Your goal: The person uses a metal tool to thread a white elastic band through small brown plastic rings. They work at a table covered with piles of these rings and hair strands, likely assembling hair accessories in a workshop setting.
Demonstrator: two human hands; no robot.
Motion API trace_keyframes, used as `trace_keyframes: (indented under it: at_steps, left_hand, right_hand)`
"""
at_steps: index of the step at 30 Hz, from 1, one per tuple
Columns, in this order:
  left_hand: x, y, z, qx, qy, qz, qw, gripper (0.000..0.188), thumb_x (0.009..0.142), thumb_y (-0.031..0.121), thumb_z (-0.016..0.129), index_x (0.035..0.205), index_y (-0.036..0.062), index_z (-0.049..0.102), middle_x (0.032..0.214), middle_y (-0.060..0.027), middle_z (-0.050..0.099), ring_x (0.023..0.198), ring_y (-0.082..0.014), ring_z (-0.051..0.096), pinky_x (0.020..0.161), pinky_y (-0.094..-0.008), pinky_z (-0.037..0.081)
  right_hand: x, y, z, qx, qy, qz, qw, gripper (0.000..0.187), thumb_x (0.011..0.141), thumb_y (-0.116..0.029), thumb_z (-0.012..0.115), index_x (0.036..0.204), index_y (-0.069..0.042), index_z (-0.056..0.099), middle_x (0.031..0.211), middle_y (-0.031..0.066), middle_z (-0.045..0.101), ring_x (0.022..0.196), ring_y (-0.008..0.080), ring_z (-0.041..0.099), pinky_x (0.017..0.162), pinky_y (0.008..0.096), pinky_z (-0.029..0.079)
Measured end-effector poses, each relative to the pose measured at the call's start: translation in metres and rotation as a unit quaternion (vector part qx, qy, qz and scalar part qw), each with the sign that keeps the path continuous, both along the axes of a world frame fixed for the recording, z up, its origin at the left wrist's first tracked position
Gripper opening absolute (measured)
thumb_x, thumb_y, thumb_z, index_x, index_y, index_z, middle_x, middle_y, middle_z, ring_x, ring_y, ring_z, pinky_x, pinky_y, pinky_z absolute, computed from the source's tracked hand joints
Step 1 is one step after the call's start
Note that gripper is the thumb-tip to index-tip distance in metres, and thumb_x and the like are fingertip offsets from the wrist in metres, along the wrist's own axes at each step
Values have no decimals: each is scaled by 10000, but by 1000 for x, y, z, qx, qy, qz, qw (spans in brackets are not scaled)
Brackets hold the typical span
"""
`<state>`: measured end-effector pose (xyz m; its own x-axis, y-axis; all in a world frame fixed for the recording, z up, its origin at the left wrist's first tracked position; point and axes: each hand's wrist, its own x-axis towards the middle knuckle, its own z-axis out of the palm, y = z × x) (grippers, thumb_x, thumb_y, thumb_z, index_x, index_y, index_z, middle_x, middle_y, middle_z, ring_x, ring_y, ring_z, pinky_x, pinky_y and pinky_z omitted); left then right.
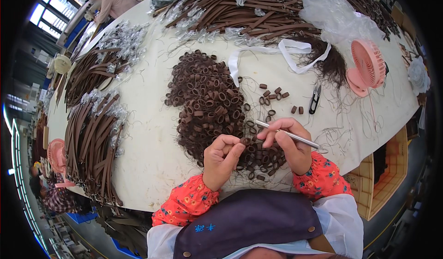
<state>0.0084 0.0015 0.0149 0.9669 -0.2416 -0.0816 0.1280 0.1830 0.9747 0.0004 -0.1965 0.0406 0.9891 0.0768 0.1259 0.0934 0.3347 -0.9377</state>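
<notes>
My left hand (220, 161) pinches a small brown strap loop (245, 141) between thumb and fingertips. In my right hand (295, 149) lies a slim silver metal rod (305, 141), slanting from upper left to lower right. The right fingertips are close to the held loop; whether they touch it I cannot tell. Under and beyond both hands spreads a large heap of brown loops (210, 100) with loose threads. Several more loops (272, 96) are scattered to its right, near black-handled thread snips (315, 100).
Bundles of brown straps (92, 141) with clear plastic wrap lie at the left, and more straps (258, 5) along the far side. A pink fan (367, 65), white tape (295, 58) and dark thread tangles are on the pale table (147, 120). Another person (115, 3) sits far left.
</notes>
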Motion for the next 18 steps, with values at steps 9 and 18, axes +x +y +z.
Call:
trace_keyframes:
  at_steps: [9,18]
  left_hand:
    - [0,-1,1,14,-6,-1,1000,60,953,35,590,994,2,561,616,38,539,473,9,383,425,-173,282]
    - [-1,-1,4,10,3,-8,1000,74,956,59,597,999,0,585,634,68,537,502,22,395,446,-168,278]
  right_hand:
    - [3,-7,-8,-90,-95,4,991,197,999,-163,471,937,-27,600,647,8,613,693,109,632,1024,429,380]
    - [5,-6,-11,-94,-132,24,986,197,1003,-160,470,953,-25,605,667,17,632,707,117,624,1010,423,392]
